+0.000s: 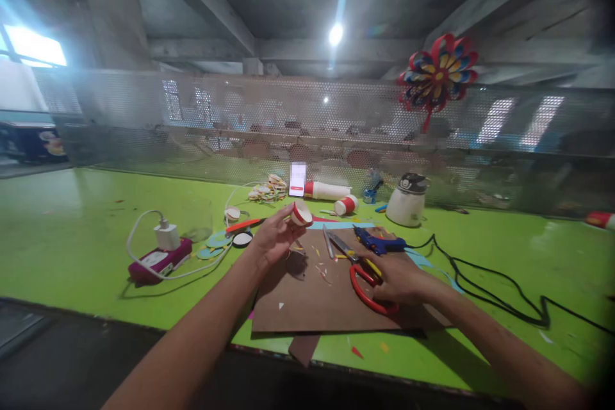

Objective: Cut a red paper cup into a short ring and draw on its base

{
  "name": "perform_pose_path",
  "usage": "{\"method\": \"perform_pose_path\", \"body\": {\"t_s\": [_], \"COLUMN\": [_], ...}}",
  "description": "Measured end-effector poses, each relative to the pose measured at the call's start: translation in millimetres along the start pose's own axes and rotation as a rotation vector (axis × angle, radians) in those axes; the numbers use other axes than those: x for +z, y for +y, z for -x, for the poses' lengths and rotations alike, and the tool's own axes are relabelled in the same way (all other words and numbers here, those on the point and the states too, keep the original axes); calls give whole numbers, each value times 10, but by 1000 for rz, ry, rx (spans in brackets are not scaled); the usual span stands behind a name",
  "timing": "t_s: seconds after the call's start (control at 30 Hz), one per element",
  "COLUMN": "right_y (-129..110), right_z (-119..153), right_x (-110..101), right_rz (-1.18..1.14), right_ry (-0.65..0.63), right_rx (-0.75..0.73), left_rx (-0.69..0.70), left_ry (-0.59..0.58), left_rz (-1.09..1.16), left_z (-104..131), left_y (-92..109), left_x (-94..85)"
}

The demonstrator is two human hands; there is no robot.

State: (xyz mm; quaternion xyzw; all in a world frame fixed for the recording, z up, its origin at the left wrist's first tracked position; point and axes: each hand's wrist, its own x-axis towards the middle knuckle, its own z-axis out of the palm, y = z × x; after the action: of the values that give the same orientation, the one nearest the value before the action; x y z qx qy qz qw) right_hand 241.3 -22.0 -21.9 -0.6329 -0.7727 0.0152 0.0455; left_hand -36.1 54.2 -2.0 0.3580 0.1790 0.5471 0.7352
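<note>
My left hand (273,238) holds a short red and white paper cup (301,214) between thumb and fingers, tilted above the brown cardboard sheet (298,301). Over on the right, my right hand (396,274) closes on the red-handled scissors (368,291), whose blades point away from me over the cardboard. A yellow piece (373,267) shows by its fingers; its kind is unclear. Just beyond lies a blue glue gun (379,241). A slim grey stick (328,242) lies beside the scissor blades. Small paper scraps (323,272) are scattered on the cardboard.
On the green table (96,218) are a purple power strip (158,262) with a charger, a roll of black tape (242,239), a lit phone (297,179), stacked cups (331,191), another cup (346,205) and a white container (406,202). A black cord (500,282) trails right. Mesh partition (230,115) behind.
</note>
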Motion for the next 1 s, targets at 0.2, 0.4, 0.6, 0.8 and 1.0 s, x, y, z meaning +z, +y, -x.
{"method": "perform_pose_path", "body": {"t_s": [0.2, 0.4, 0.6, 0.8, 1.0], "right_y": [14, 1, 14, -175, -403], "right_z": [-63, 4, 177, 51, -96], "right_x": [78, -47, -302, -382, -208], "right_rz": [-127, -316, -973, -1410, -911], "right_ry": [99, 97, 65, 224, 342], "right_rx": [110, 131, 20, -152, -64], "left_rx": [48, 66, 1, 21, 75], "left_ry": [-44, -37, 18, 41, -19], "left_rz": [17, 29, 67, 39, -39], "left_z": [23, 12, 42, 36, 38], "left_y": [7, 17, 61, 54, 25], "left_x": [19, 24, 89, 86, 45]}}
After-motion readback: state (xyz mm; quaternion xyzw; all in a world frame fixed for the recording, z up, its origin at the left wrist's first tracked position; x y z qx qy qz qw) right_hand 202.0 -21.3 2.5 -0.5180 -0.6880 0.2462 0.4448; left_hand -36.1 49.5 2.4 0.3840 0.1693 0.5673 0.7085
